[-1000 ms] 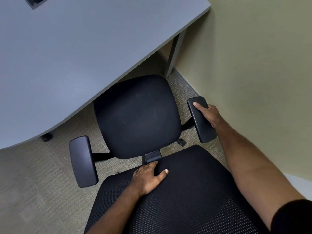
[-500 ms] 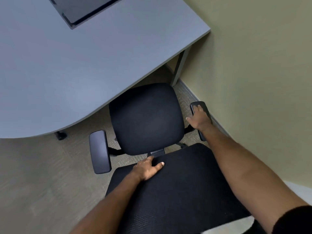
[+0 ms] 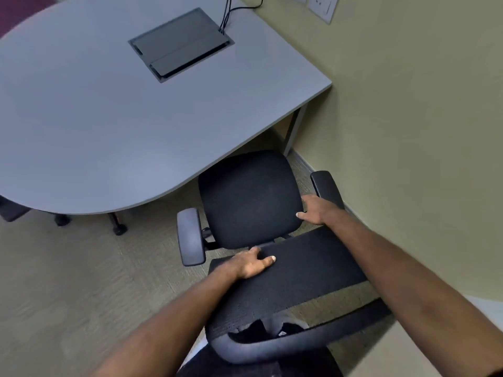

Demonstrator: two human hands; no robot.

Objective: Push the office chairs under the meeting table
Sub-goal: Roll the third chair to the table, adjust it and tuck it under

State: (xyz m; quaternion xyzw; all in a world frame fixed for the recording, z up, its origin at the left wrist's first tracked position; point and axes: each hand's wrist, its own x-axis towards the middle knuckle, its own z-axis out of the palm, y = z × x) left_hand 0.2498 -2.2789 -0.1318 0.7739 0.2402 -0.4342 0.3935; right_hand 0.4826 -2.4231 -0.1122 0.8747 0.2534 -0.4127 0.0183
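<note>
Black chair [image 3: 250, 197] seat's front edge hides under the grey table [image 3: 109, 118].

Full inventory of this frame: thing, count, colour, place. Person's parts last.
meeting table: 1, grey, upper left, straight edge toward the wall
cable box: 1, dark grey, recessed in the tabletop
cables: a few, black, running out of the cable box toward the wall
wall socket: 1, pale, top right on the wall
office chair: 1, black, centre, seat front just under the table edge
armrests: 2, dark grey, either side of the seat
second chair: 1, dark, mostly hidden under the table at left
carpet: beige, floor
left hand: flat on the backrest top
right hand: on the seat's right edge beside the armrest
</note>
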